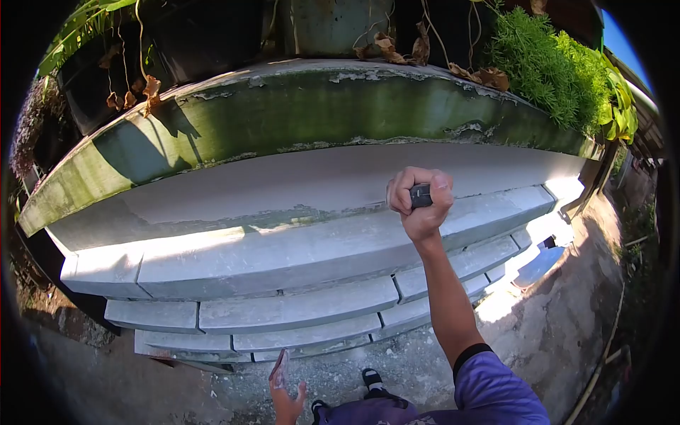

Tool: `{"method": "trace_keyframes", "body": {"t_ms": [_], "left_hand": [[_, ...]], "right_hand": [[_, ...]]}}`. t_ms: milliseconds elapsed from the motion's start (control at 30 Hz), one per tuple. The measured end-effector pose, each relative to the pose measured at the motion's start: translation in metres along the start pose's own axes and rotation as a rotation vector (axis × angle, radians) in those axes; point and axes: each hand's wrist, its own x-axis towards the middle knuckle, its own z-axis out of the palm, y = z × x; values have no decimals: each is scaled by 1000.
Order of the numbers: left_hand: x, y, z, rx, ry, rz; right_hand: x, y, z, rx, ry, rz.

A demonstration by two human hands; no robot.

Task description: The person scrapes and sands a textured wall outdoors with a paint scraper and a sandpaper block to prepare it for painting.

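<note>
My right hand [427, 198] is closed around the black handle [421, 195] of a tool, raised in front of the smooth grey wall band [319, 177]. The hand hides the tool's working end, so its kind and whether it touches the wall cannot be made out. Under that band, a rough greenish strip [276, 218] runs along the wall's foot, just above the top grey ledge [283, 258]. Low in the view, my left hand [285, 397] hangs below the ledges, fingers stretched out and thumb apart. Its fingers look dusty, and I see nothing held in it.
A mossy, flaking concrete rim [297, 106] overhangs the wall band, with dark planters, dry leaves and a green bushy plant [552, 71] above. Stepped grey ledges [297, 312] descend to the concrete floor [205, 389]. A bluish object [540, 268] lies at the right by the ledges.
</note>
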Motion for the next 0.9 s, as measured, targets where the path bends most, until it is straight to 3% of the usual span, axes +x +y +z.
{"method": "trace_keyframes", "body": {"t_ms": [67, 200, 400, 533, 600, 700, 833, 900], "left_hand": [[4, 0, 1, 1, 15, 0], [8, 19, 4, 8, -15, 3], [21, 53, 1, -80, -41, -108], [23, 59, 4, -39, -62, -111], [24, 71, 6, -158, -59, -151], [22, 65, 13, -141, -55, -54], [24, 52, 16, -168, -34, -37], [14, 39, 16, -174, -27, -45]], "right_hand": [[-3, -20, -1, 151, -48, -98], [-8, 27, 0, -26, 92, 71], [-31, 17, 3, -132, -3, -82], [-27, -15, 0, 34, 1, -154], [-23, -26, 0, 94, 7, -252], [-20, 18, 6, -467, 122, -220], [-21, 6, 12, -287, 150, -82], [-19, -16, 7, -302, 148, -141]]}}
